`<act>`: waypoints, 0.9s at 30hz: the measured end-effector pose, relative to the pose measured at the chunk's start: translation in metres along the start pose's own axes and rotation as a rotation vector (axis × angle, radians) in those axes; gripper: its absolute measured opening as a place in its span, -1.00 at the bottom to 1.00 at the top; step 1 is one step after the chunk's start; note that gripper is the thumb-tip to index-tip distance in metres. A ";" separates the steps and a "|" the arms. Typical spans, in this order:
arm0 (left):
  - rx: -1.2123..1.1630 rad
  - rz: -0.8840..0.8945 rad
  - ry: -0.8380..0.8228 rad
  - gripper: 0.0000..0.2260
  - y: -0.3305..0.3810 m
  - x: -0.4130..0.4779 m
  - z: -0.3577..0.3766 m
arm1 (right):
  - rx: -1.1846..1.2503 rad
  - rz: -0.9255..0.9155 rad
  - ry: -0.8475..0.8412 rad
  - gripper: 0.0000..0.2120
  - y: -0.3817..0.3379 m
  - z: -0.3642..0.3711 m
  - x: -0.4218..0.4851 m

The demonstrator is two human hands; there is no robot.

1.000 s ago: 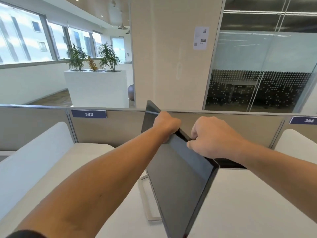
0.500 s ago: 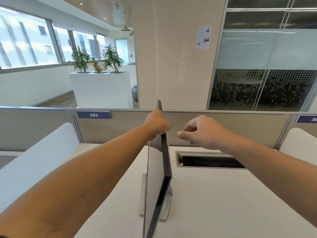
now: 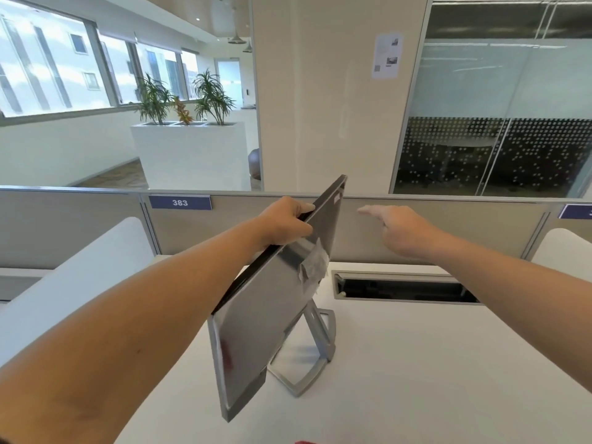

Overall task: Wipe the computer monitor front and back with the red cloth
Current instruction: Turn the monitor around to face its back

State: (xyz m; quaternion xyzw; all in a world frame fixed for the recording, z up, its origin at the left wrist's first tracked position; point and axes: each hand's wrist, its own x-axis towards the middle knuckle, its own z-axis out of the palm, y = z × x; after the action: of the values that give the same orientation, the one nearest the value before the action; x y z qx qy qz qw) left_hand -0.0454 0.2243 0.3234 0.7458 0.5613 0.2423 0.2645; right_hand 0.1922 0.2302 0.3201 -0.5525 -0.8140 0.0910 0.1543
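The computer monitor [image 3: 266, 312] stands on its silver stand [image 3: 317, 350] on the white desk [image 3: 432, 363], turned so its grey back faces me. Crumpled clear tape is stuck on the back near the top. My left hand [image 3: 285, 224] grips the monitor's top edge. My right hand [image 3: 397, 230] hovers to the right of the monitor with fingers extended, touching nothing. A sliver of the red cloth [image 3: 306, 441] shows at the bottom edge of the frame on the desk.
An open cable slot [image 3: 403, 288] is cut into the desk behind the monitor. A beige partition [image 3: 448, 232] with a "383" label [image 3: 180, 202] closes off the back. White side dividers [image 3: 64, 283] flank the desk on both sides.
The monitor has swung round from screen-facing through edge-on to back-facing. My left hand stayed on the top edge; my right hand let go and opened out to the right.
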 end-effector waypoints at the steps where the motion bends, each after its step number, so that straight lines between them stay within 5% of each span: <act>1: 0.004 0.032 -0.026 -0.69 0.000 -0.002 -0.002 | -0.035 -0.023 0.011 -0.27 0.004 -0.001 0.004; 7: 0.132 0.138 -0.166 -0.53 -0.006 -0.007 -0.010 | -0.172 -0.169 0.084 -0.18 0.025 -0.009 0.022; 13: 0.652 0.191 -0.149 -0.42 0.013 -0.027 0.001 | -0.239 -0.250 0.082 -0.29 0.032 -0.006 0.035; 17: 0.834 0.115 0.114 -0.49 0.010 -0.065 0.010 | -0.211 -0.194 0.011 -0.51 0.040 -0.001 0.048; 22: 0.858 -0.008 0.458 -0.53 -0.022 -0.108 0.035 | -0.123 -0.153 -0.045 -0.51 0.045 0.006 0.061; 27: 0.913 0.047 0.573 -0.52 -0.036 -0.117 0.055 | -0.080 -0.187 0.030 -0.70 0.049 0.007 0.059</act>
State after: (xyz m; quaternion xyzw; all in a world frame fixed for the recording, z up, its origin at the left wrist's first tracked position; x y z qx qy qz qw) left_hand -0.0638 0.1131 0.2508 0.7013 0.6424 0.1736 -0.2558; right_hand 0.2120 0.3036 0.3070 -0.4810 -0.8628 0.0352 0.1519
